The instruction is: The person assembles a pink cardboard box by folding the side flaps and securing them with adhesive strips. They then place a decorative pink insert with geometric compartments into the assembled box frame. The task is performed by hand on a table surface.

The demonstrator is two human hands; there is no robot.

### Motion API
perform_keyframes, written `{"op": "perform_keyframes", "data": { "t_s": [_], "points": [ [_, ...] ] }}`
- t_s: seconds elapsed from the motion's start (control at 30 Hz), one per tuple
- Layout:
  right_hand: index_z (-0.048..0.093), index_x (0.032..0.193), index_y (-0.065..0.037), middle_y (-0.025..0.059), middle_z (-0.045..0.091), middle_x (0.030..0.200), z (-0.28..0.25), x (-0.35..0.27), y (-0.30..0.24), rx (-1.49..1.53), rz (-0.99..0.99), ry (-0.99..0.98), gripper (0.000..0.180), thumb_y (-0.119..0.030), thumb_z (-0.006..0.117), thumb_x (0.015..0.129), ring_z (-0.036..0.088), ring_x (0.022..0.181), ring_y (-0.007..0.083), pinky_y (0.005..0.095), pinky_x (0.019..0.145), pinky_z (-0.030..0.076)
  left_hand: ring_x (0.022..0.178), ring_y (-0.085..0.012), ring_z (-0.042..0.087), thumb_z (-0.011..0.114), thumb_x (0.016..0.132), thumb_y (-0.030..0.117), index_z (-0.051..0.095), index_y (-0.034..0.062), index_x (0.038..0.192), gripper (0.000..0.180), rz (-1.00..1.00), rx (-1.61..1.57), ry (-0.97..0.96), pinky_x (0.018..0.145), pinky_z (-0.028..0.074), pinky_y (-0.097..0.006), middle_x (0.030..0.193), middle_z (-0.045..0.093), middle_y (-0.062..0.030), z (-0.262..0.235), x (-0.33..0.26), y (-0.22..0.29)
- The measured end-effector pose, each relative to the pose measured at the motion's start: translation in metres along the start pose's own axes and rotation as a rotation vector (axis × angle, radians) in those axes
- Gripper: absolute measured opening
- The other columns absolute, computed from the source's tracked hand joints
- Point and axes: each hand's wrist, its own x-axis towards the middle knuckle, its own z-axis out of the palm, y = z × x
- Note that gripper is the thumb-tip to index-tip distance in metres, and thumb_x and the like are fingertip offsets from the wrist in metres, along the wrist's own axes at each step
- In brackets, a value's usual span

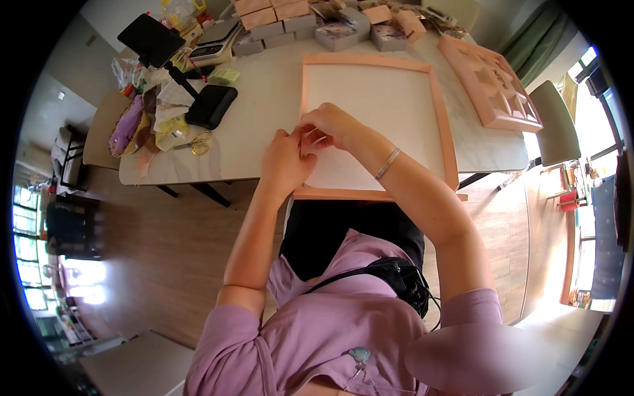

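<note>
A large shallow cardboard tray with peach-coloured walls point(438, 105) and a white inside lies in front of me at the table's near edge. Both hands meet at its left wall. My left hand point(287, 160) is closed there from the outer side, fingertips bent at the wall. From the inner side my right hand point(325, 125) reaches across, thumb and fingers pinching the same stretch of wall. The hands cover that part of the wall, so its fold is hidden. A silvery bangle point(387, 163) circles my right wrist.
A peach box with dividers point(492, 86) lies at the right. Grey and peach boxes point(284, 28) are stacked at the back. Leftward are a black stand point(211, 107) holding a dark screen point(150, 39), gold-handled scissors point(200, 143), crumpled wrappers and a purple item point(125, 129).
</note>
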Motion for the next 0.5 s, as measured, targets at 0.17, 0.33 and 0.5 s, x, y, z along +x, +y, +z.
{"op": "perform_keyframes", "data": {
  "t_s": [0.17,0.33,0.5],
  "points": [
    [0.063,0.079,-0.003,0.0057,0.06,0.071,-0.013,0.013,0.005,0.082,0.025,0.057,0.01,-0.01,0.067,0.085,0.055,0.054,0.0161,0.032,0.049,0.043,0.091,-0.0416,0.065,0.071,0.075,0.015,0.063,0.0058,0.123,0.05,-0.018,-0.033,-0.038,0.079,0.054,-0.049,0.098,0.06,-0.0213,0.0,-0.001,-0.004],
    [0.061,0.072,-0.003,0.0064,0.057,0.064,-0.012,0.016,0.015,0.072,-0.064,0.036,0.014,-0.009,0.067,0.083,0.051,0.049,0.0151,0.0307,0.043,0.038,0.081,-0.0345,0.069,0.069,0.074,0.009,0.065,0.0074,0.127,0.053,-0.01,-0.015,-0.005,0.078,0.057,-0.042,0.095,0.059,-0.0197,0.004,-0.002,-0.005],
    [0.06,0.069,-0.003,0.0061,0.056,0.062,-0.008,0.012,0.014,0.013,-0.075,0.042,0.016,-0.009,0.067,0.082,0.05,0.048,0.015,0.0302,0.043,0.036,0.08,-0.0341,0.069,0.069,0.073,0.007,0.066,0.0083,0.125,0.052,-0.013,-0.024,-0.008,0.077,0.057,-0.042,0.094,0.059,-0.0197,0.005,-0.001,-0.006]
  ]
}}
